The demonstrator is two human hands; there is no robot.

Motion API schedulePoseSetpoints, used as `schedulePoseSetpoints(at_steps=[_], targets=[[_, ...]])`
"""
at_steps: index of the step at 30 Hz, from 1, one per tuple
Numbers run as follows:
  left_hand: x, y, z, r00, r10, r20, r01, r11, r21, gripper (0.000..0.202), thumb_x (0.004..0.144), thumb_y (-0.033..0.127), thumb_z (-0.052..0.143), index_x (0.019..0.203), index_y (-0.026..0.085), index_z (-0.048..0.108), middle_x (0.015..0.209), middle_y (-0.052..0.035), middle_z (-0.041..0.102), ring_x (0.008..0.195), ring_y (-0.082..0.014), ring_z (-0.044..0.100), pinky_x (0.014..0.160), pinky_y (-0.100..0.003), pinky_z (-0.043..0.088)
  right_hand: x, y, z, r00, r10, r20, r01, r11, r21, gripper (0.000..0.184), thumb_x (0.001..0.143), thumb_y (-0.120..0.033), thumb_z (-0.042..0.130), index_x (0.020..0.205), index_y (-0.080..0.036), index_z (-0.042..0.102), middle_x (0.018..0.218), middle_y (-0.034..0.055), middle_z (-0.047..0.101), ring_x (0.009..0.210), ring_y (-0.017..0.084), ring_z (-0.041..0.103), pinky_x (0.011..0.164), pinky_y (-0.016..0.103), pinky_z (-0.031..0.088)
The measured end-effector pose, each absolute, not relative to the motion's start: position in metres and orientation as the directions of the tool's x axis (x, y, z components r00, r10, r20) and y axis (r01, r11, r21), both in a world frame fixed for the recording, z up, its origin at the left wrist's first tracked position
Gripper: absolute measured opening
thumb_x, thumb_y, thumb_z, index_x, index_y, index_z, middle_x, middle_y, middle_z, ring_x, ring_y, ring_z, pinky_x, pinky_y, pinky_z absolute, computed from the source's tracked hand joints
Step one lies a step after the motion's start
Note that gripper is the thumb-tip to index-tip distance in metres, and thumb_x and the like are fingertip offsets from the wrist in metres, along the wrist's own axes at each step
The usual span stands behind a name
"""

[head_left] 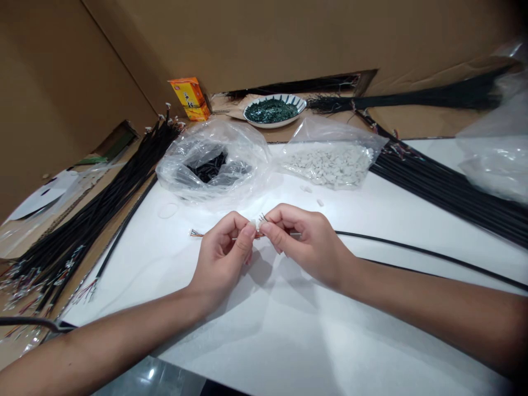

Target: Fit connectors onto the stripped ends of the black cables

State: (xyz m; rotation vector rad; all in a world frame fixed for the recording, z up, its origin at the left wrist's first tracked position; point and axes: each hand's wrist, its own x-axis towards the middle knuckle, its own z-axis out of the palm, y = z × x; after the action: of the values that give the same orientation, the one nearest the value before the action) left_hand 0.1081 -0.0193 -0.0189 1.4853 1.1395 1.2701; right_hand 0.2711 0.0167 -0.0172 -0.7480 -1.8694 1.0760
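Note:
Both hands meet above the middle of the white table. My left hand (226,250) is closed, pinching a small white connector housing (253,223) between thumb and finger. Beside it, my right hand (303,236) pinches thin wires (263,218) whose ends stick up past the fingertips. The fingers hide how far the wires reach into the housing. A black cable (396,246) runs off to the right from behind my right hand. Left of my left hand, a white plug with coloured wires (194,233) pokes out.
Behind the hands lie a clear bag of black parts (210,168) and a bag of white housings (330,165). Black cable bundles flank the table at left (119,198) and right (454,192). Further back are a dish of dark green bits (272,111) and an orange box (190,99).

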Motion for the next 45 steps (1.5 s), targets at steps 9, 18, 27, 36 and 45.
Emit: schedulePoseSetpoints(at_steps=[9, 18, 27, 36, 45], targets=[[0.106, -0.016, -0.016, 0.16, 0.972, 0.173, 0.141, -0.196, 0.971, 0.027, 0.09, 0.037, 0.05, 0.072, 0.017, 0.044, 0.055, 0.0039, 0.041, 0.052, -0.0062, 0.04, 0.049, -0.02, 0.031, 0.274, 0.015, -0.018, -0.464, 0.809, 0.36, 0.108, 0.456, -0.884, 0.022, 0.093, -0.035, 0.048, 0.08, -0.017, 0.052, 0.063, -0.0054, 0.049, 0.059, 0.006, 0.044, 0.055, 0.021, 0.035], [0.087, -0.002, -0.002, 0.276, 0.892, 0.357, 0.349, -0.44, 0.827, 0.016, 0.088, 0.031, 0.054, 0.083, 0.016, 0.056, 0.071, 0.0011, 0.051, 0.06, -0.0052, 0.047, 0.051, -0.016, 0.037, 0.274, 0.016, -0.019, -0.496, 0.788, 0.366, 0.216, 0.519, -0.827, 0.025, 0.094, -0.038, 0.046, 0.08, -0.018, 0.053, 0.062, -0.0054, 0.05, 0.055, 0.006, 0.042, 0.053, 0.021, 0.032], [0.085, -0.001, -0.004, 0.364, 0.87, 0.334, 0.379, -0.466, 0.8, 0.021, 0.09, 0.033, 0.05, 0.081, 0.014, 0.054, 0.068, 0.0002, 0.051, 0.061, -0.0072, 0.047, 0.055, -0.019, 0.037, 0.276, 0.016, -0.019, -0.508, 0.793, 0.336, 0.2, 0.488, -0.85, 0.027, 0.094, -0.038, 0.045, 0.079, -0.017, 0.051, 0.061, -0.0041, 0.048, 0.056, 0.008, 0.043, 0.055, 0.022, 0.032], [0.086, -0.004, -0.009, 0.309, 0.937, 0.166, 0.284, -0.257, 0.924, 0.027, 0.09, 0.041, 0.049, 0.08, 0.015, 0.05, 0.064, 0.0021, 0.046, 0.056, -0.0065, 0.039, 0.05, -0.02, 0.028, 0.277, 0.019, -0.025, -0.533, 0.733, 0.422, 0.219, 0.602, -0.768, 0.021, 0.093, -0.038, 0.047, 0.096, -0.019, 0.054, 0.061, -0.0046, 0.054, 0.053, 0.008, 0.046, 0.056, 0.021, 0.035], [0.088, -0.006, -0.009, 0.304, 0.944, 0.128, 0.207, -0.197, 0.958, 0.028, 0.089, 0.039, 0.05, 0.075, 0.015, 0.046, 0.062, 0.0028, 0.046, 0.057, -0.0067, 0.04, 0.053, -0.021, 0.028, 0.279, 0.017, -0.023, -0.536, 0.702, 0.469, 0.281, 0.672, -0.685, 0.019, 0.094, -0.034, 0.046, 0.095, -0.018, 0.055, 0.074, -0.0011, 0.064, 0.061, 0.008, 0.054, 0.059, 0.02, 0.039]])
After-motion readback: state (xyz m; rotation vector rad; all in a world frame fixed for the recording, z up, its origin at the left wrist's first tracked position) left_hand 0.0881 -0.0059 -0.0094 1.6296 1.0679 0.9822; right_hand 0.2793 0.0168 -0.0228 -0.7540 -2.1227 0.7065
